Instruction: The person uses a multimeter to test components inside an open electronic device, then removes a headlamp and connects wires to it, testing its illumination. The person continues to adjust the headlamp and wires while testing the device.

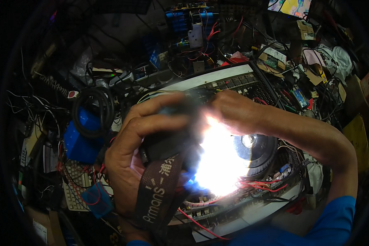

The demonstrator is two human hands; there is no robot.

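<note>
A dark headlamp [168,143] with a wide printed strap [158,194] hangs in my left hand [125,153], whose fingers curl over its top. Its strap drops past my palm toward the lower edge. My right hand [233,108] is closed right beside the lamp, partly blurred; what its fingers pinch is hidden. White glare spreads below my right hand and washes out much of the middle. Under both hands lies an opened electronic unit [244,221] with a pale frame and rows of components. A round black toroidal transformer [260,158] sits in it, partly covered by glare.
Red wires [266,186] cross the unit's near side. At left are a coiled black cable [80,123], a blue box [76,143] and a keyboard [75,180]. Blue cylindrical parts [178,22] stand at the back. Boards, cardboard and a clear plastic bag [342,61] clutter the right.
</note>
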